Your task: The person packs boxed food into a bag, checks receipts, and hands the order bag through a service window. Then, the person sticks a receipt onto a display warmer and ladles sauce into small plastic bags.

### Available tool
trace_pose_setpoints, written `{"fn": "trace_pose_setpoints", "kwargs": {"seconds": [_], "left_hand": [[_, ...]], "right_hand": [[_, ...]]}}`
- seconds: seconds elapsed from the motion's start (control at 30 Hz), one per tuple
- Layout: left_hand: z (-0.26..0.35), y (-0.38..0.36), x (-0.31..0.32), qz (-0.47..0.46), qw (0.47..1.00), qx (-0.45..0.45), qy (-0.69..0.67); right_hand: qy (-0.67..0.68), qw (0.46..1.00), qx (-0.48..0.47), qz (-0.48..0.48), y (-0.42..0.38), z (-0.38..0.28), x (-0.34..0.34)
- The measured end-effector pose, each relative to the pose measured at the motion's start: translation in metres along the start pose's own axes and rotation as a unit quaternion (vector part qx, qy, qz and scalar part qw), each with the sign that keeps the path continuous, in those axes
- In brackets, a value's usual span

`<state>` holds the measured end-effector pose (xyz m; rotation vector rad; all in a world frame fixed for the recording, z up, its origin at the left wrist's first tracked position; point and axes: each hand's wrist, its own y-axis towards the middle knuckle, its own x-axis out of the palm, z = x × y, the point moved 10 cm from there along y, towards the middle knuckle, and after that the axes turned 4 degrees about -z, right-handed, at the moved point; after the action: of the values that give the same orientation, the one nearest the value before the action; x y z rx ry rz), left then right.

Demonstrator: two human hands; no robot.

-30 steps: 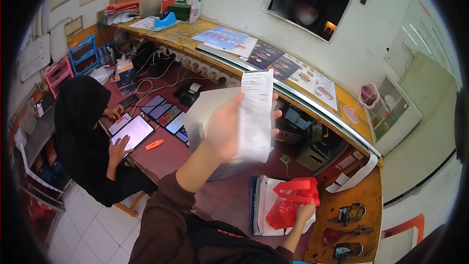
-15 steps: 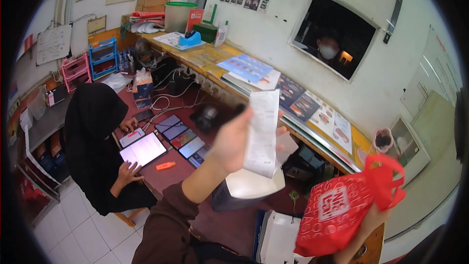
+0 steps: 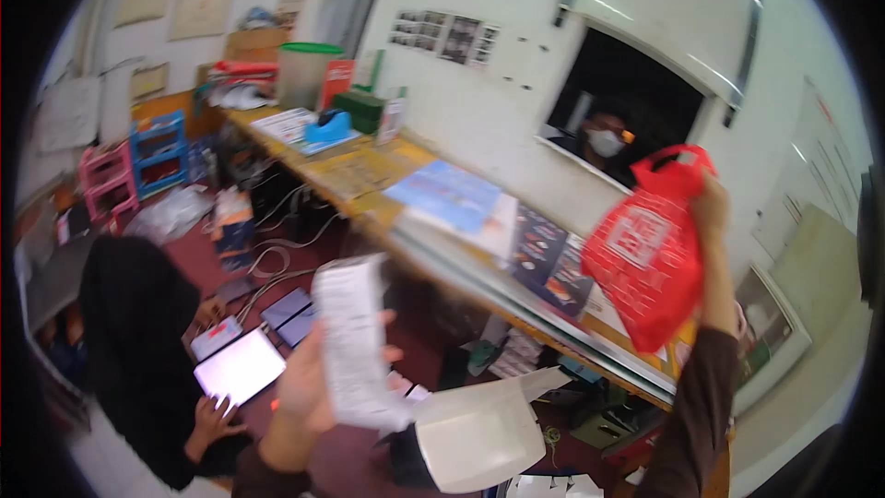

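My left hand is closed on a long white paper receipt, holding it upright over the dark red table. Up at the right, my right hand grips a red carrier bag with white lettering. The bag hangs in front of the wall, just below the window opening. A person in a face mask stands on the far side of that opening. An open white box sits below, to the right of the receipt.
At left, a co-worker in a black head covering has one hand on a bright tablet. A long wooden counter runs along the wall with menu sheets, a blue tape dispenser and a green-rimmed bin. Cables trail beneath it.
The red bag has risen with my right hand from the lower right toward the window. My left hand and the receipt sit lower and farther left in view. The camera view has shifted too.
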<state>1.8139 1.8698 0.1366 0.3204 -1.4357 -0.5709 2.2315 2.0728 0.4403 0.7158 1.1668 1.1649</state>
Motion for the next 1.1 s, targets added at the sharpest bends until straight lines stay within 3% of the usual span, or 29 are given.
{"fn": "trace_pose_setpoints", "kwargs": {"seconds": [0.03, 0.07, 0.1, 0.13, 0.27, 0.37, 0.43, 0.47, 0.53, 0.57, 0.6, 0.63, 0.67, 0.7, 0.73, 0.77, 0.8, 0.83, 0.87, 0.97, 1.03, 1.07, 1.1], "left_hand": [[0.015, -0.008, -0.022, 0.053, 0.998, 0.014, 0.005], [0.028, -0.018, -0.038, 0.055, 0.995, -0.010, 0.088], [0.049, -0.030, -0.060, 0.183, 0.975, 0.063, 0.110], [0.059, -0.038, -0.064, 0.175, 0.978, 0.087, 0.075], [0.116, -0.088, -0.090, 0.322, 0.895, 0.140, 0.277], [0.132, -0.102, -0.084, 0.360, 0.885, 0.158, 0.248], [0.133, -0.106, -0.089, 0.378, 0.888, 0.151, 0.213], [0.139, -0.106, -0.098, 0.377, 0.874, 0.171, 0.254], [0.145, -0.109, -0.111, 0.383, 0.832, 0.191, 0.352], [0.124, -0.095, -0.110, 0.383, 0.876, 0.148, 0.254], [0.106, -0.079, -0.111, 0.301, 0.921, 0.083, 0.233], [0.098, -0.081, -0.126, 0.321, 0.921, 0.089, 0.203], [0.074, -0.066, -0.114, 0.242, 0.938, -0.007, 0.248], [0.062, -0.066, -0.119, 0.269, 0.938, -0.012, 0.218], [0.045, -0.055, -0.102, 0.233, 0.950, -0.022, 0.204], [0.031, -0.047, -0.082, 0.181, 0.950, -0.037, 0.251], [0.018, -0.045, -0.065, 0.123, 0.957, -0.056, 0.256], [0.010, -0.047, -0.054, 0.142, 0.981, 0.005, 0.131], [0.001, -0.048, -0.039, 0.095, 0.985, -0.004, 0.143], [-0.010, -0.069, -0.017, 0.016, 0.982, -0.009, 0.189], [-0.005, -0.097, -0.034, 0.048, 0.978, -0.009, 0.202], [-0.001, -0.116, -0.043, 0.080, 0.974, -0.019, 0.210], [0.011, -0.139, -0.044, 0.104, 0.968, 0.016, 0.228]], "right_hand": [[0.005, 1.000, -0.020, 0.007, 0.006, -0.014, 0.021], [-0.008, 0.998, 0.013, -0.055, 0.011, -0.028, 0.042], [0.027, 0.999, -0.013, -0.032, 0.011, -0.044, 0.056], [0.029, 0.998, 0.003, -0.057, 0.012, -0.053, 0.074], [0.040, 0.995, 0.021, -0.087, 0.001, -0.078, 0.141], [0.047, 0.992, 0.068, -0.096, -0.006, -0.075, 0.163], [-0.006, 0.998, 0.026, -0.057, 0.002, -0.074, 0.164], [-0.020, 0.995, 0.034, -0.095, 0.005, -0.076, 0.159], [-0.030, 0.992, 0.020, -0.124, 0.013, -0.089, 0.130], [-0.026, 0.993, -0.003, -0.116, 0.012, -0.099, 0.109], [-0.020, 0.996, -0.014, -0.091, 0.008, -0.117, 0.073], [-0.013, 0.997, -0.024, -0.070, 0.004, -0.141, 0.033], [0.036, 0.996, -0.064, -0.047, -0.007, -0.171, -0.012], [0.088, 0.991, -0.103, -0.022, -0.024, -0.204, -0.060], [0.221, 0.971, -0.069, -0.054, -0.046, -0.228, -0.096], [0.253, 0.959, 0.016, -0.125, -0.081, -0.244, -0.118], [0.318, 0.919, 0.050, -0.230, -0.125, -0.274, -0.133], [0.450, 0.831, -0.070, -0.319, -0.166, -0.322, -0.150], [0.527, 0.711, 0.029, -0.465, -0.207, -0.362, -0.160], [0.588, 0.559, 0.125, -0.570, -0.308, -0.443, -0.160], [0.643, 0.537, 0.172, -0.518, -0.340, -0.478, -0.150], [0.614, 0.462, 0.197, -0.609, -0.372, -0.500, -0.144], [0.626, 0.439, 0.161, -0.624, -0.390, -0.523, -0.151]]}}
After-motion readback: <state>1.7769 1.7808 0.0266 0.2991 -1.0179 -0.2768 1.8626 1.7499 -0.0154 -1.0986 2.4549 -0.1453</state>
